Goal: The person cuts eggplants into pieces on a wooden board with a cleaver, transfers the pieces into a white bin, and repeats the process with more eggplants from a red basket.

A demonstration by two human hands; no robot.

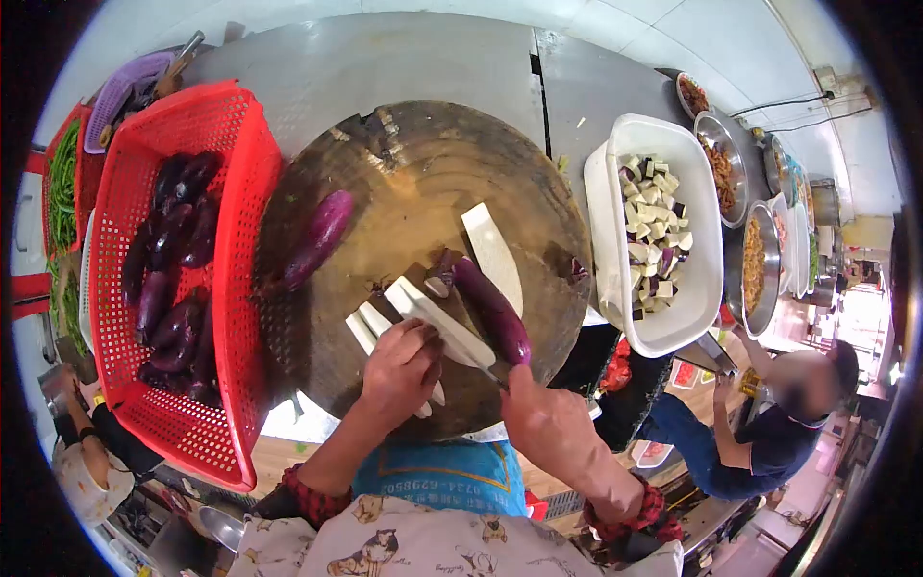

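Note:
On a round wooden chopping board point(433, 173), my left hand point(402, 370) presses curled fingers onto peeled-looking white eggplant strips point(365, 325). My right hand point(558, 415) is closed around the handle of a knife point(498, 377); its blade runs up beside the strips, seen nearly edge-on and hard to tell from the white flesh. A whole purple eggplant point(495, 313) lies just beyond the right hand. Past it is a long cut eggplant slice point(493, 258), white side up. Another whole eggplant point(322, 238) rests at the board's left, away from both hands.
A red plastic basket point(248, 288) of whole eggplants stands left of the board. To the right is a white tub point(601, 202) with eggplant cubes point(656, 231). Metal bowls point(760, 269) of food line the right side. A co-worker point(760, 418) is at lower right, another person point(87, 452) at lower left.

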